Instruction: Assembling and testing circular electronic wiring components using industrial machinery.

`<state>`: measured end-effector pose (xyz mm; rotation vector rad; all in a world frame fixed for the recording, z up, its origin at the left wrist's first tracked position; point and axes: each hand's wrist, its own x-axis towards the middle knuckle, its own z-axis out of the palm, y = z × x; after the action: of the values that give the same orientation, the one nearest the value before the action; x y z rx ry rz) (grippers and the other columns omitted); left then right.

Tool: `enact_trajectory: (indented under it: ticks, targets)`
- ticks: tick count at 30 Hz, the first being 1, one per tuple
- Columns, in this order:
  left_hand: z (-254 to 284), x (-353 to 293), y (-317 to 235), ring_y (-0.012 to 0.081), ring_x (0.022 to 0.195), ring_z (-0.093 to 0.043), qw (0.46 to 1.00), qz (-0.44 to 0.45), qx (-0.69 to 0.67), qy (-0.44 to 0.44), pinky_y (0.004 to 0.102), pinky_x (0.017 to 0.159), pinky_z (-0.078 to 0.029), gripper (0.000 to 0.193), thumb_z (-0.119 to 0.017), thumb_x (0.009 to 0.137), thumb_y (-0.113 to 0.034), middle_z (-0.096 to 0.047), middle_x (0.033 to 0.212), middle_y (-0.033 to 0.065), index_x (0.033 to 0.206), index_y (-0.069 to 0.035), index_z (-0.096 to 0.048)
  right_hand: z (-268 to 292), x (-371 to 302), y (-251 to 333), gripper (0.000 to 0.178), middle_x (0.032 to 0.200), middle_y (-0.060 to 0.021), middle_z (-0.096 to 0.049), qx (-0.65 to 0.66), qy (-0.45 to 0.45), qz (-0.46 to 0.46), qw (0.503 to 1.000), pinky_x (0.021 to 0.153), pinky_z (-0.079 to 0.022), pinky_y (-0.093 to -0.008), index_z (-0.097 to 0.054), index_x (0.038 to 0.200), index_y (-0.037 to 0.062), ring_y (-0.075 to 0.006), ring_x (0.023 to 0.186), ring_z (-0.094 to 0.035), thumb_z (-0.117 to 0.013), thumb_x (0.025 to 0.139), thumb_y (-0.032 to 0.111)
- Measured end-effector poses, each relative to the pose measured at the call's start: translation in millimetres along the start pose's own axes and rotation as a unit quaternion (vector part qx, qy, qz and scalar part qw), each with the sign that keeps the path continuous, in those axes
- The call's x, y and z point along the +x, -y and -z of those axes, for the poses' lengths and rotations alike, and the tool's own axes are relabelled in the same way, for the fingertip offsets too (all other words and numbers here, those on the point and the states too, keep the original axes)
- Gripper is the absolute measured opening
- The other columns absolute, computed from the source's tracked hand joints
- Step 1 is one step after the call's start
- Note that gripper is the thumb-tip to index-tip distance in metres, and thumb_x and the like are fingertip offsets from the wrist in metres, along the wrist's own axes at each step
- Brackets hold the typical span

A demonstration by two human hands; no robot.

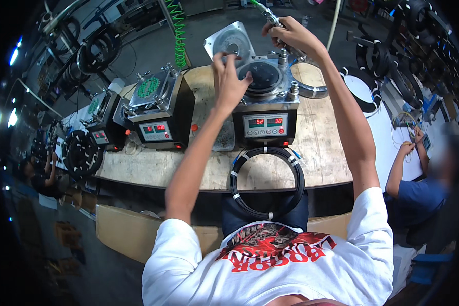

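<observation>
My left hand [228, 84] is at the lower edge of a tilted square metal plate [215, 43] with a round centre. Its fingers curl at the plate, and its thumb stands apart over a black round pad [264, 71]. This pad sits on top of a tabletop polishing machine [239, 122] with a lit red display. My right hand [297, 36] is closed around an air blow gun [272, 18] with a green hose end, above the machine's far right corner. Part of the gun is hidden behind the fingers.
Two similar machines [155, 127] [99, 135] stand to the left on the wooden table [321, 153]. A black cable coil [233, 186] overhangs the front edge. Another coil [313, 92] lies behind right. A green spiral hose [180, 41] hangs behind. A person [423, 196] works at right.
</observation>
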<state>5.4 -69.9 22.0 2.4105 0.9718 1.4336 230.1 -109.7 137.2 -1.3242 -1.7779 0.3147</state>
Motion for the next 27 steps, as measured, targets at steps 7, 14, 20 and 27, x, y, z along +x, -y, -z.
enact_trajectory:
  ticks: [7,14,20,27]
  targets:
    - [-11,51,-8,0.0352,0.124,-0.044,0.891,-0.287,0.206,0.285,0.0482,0.102,-0.043,0.063,-0.084,0.069,-0.032,-0.046,0.129,0.0105,0.123,-0.015,-0.056,18,-37,21,0.027,0.073,-0.0072,-0.066,0.033,0.065,-0.096,0.993,0.063,-0.055,-0.0281,-0.068,0.1,-0.0013,-0.0141,0.066,-0.068,-0.054,0.093,0.02]
    - [-34,54,-24,0.0281,0.123,-0.05,0.755,-0.421,0.358,0.352,0.0441,0.099,-0.046,0.066,-0.081,0.071,-0.029,-0.051,0.128,0.0089,0.13,-0.016,-0.054,14,-50,27,0.026,0.068,-0.0053,-0.06,0.062,0.057,-0.107,0.991,0.061,-0.054,-0.0282,-0.066,0.098,-0.0027,-0.0148,0.064,-0.067,-0.053,0.093,0.02]
    - [-22,39,4,0.027,0.12,-0.055,0.822,-0.406,0.269,0.296,0.0408,0.097,-0.049,0.051,-0.067,0.081,-0.016,-0.049,0.137,0.0072,0.131,-0.023,-0.059,8,-57,29,0.026,0.066,-0.0024,-0.052,0.091,0.043,-0.112,0.989,0.061,-0.058,-0.0298,-0.065,0.095,-0.0047,-0.0115,0.06,-0.062,-0.055,0.094,0.019]
    - [12,29,15,0.0509,0.102,-0.062,0.966,-0.044,0.006,0.253,0.0538,0.082,-0.051,0.046,-0.059,0.091,-0.001,-0.062,0.119,0.0284,0.133,-0.016,-0.048,-44,-42,2,0.025,0.068,-0.0044,-0.06,0.153,-0.04,-0.083,0.984,0.056,-0.052,-0.0274,-0.066,0.089,-0.0044,-0.0116,0.059,-0.063,-0.06,0.091,0.019]
